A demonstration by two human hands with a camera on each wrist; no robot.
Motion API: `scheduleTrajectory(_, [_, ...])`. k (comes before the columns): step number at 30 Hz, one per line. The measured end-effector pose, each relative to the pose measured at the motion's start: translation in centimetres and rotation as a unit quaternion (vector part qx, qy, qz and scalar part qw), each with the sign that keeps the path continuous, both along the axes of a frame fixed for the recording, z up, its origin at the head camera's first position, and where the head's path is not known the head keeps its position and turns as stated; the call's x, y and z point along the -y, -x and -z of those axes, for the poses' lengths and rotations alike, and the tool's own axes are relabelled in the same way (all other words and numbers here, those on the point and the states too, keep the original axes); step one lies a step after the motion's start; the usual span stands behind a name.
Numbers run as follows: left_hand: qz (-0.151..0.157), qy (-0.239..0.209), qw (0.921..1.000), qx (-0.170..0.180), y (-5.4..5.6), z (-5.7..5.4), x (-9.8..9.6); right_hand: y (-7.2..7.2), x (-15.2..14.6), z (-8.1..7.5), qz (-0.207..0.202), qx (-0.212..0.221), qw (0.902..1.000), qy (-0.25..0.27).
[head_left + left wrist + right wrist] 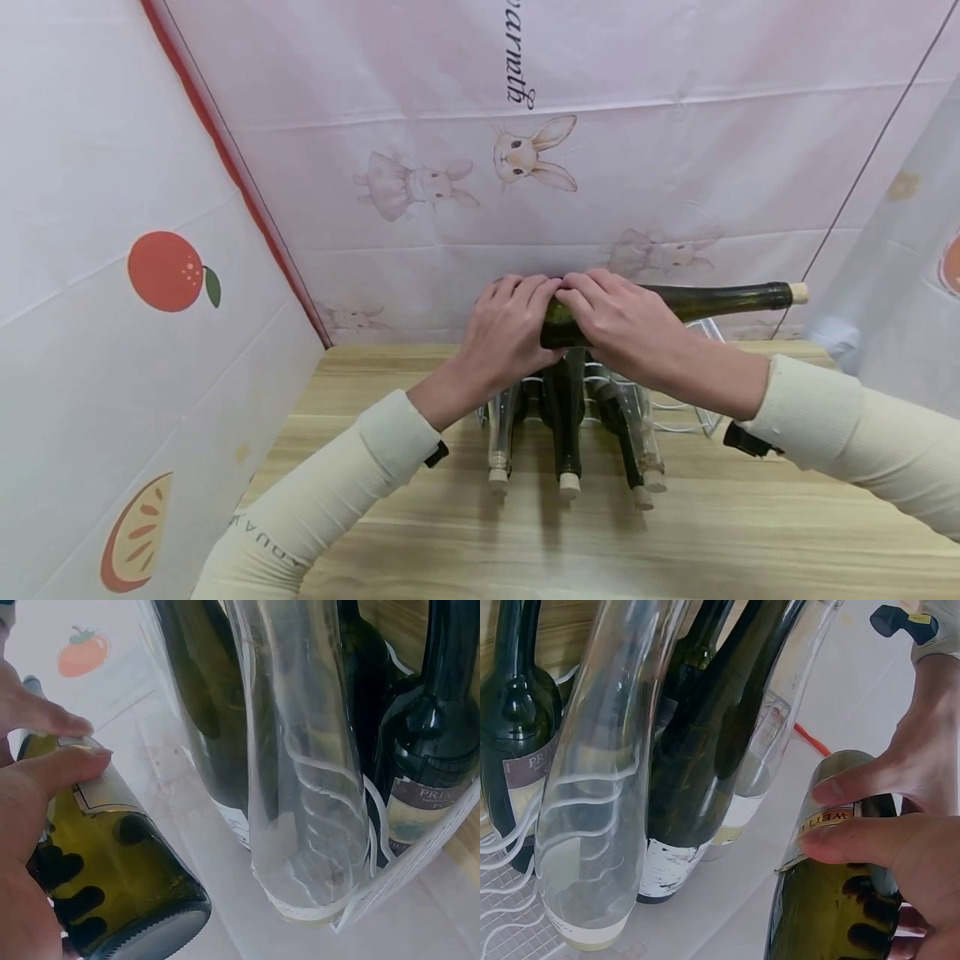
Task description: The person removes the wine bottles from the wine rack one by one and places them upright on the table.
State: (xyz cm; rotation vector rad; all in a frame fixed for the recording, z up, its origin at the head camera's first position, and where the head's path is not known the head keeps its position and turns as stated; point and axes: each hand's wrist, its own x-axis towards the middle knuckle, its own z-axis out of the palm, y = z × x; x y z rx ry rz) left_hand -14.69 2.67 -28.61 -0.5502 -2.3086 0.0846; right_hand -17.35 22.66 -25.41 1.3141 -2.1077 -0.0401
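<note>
Both hands grip a green glass wine bottle (723,298) that lies sideways above the rack. Its corked neck points right and its base is by the left hand. My left hand (510,325) curls round the base end; my right hand (626,321) curls round the body beside it. In the left wrist view, both thumbs press on the pale label (112,787). Beneath the hands, a white wire rack (705,421) holds several corked bottles, necks toward me: a clear bottle (501,429) at left, a dark green bottle (567,417) in the middle, others at right.
The rack stands on a light wooden table (420,533), close to the back curtain (450,92) printed with rabbits. Another curtain (82,350) with fruit prints hangs at the left, and a pale one (900,275) at the right. Black straps (750,439) sit on the wrists.
</note>
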Motion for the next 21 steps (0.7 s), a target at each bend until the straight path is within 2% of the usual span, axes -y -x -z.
scheduleTrajectory(4, [-0.003, -0.008, 1.0000, 0.004, 0.0, 0.1, 0.2, 0.1, -0.1, 0.3, -0.006, -0.021, 0.9997, -0.005])
scheduleTrajectory(12, [-0.015, -0.023, 0.9996, -0.011, 0.0, -0.1, 0.5, 0.5, 0.1, 0.3, -0.030, -0.075, 0.9967, -0.004])
scheduleTrajectory(21, [-0.040, -0.074, 0.9959, 0.034, -0.2, 0.0, 1.4, 0.5, -0.3, -0.3, -0.043, -0.117, 0.9920, 0.020])
